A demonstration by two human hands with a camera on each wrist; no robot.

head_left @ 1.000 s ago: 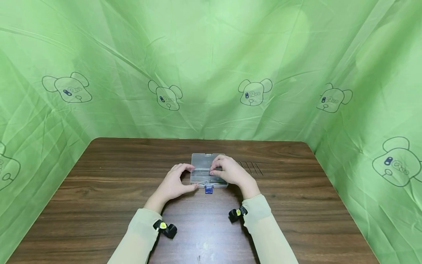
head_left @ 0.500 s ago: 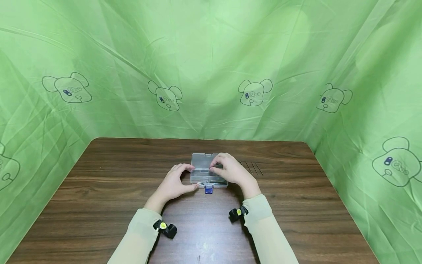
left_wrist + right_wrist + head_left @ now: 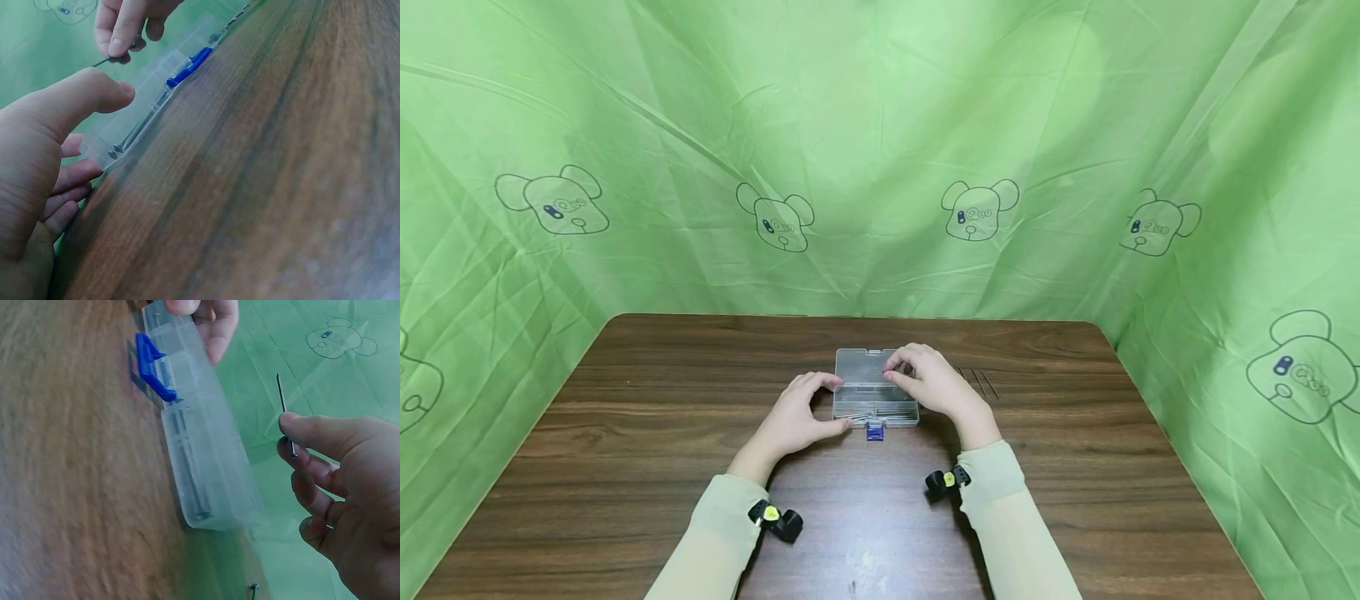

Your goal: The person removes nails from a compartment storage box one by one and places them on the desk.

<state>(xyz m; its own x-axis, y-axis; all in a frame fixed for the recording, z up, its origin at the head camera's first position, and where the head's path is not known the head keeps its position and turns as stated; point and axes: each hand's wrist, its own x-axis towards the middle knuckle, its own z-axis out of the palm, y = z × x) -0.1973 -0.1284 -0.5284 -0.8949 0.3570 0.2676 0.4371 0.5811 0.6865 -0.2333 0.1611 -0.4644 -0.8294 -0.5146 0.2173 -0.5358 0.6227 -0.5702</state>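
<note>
A clear plastic compartment box (image 3: 853,398) sits on the table with its lid (image 3: 859,364) raised at the back and a blue latch (image 3: 150,369) at the front. Long nails (image 3: 194,469) lie inside, seen through the wall. My left hand (image 3: 797,417) holds the box's left end, thumb at the front corner and fingers round the side and back. Over the right part of the lid, my right hand (image 3: 931,382) pinches a single nail (image 3: 282,397) between thumb and fingertips. In the right wrist view its point is up and its head is below the thumb.
Several more nails (image 3: 990,384) lie apart on the wooden table (image 3: 1075,467), just right of the box and partly behind the right hand. A green cloth (image 3: 880,167) with printed animal heads hangs along the back and sides.
My right hand has moved from over the box's middle slightly right and back, uncovering more of the right compartments. The left hand and the box have stayed in place.
</note>
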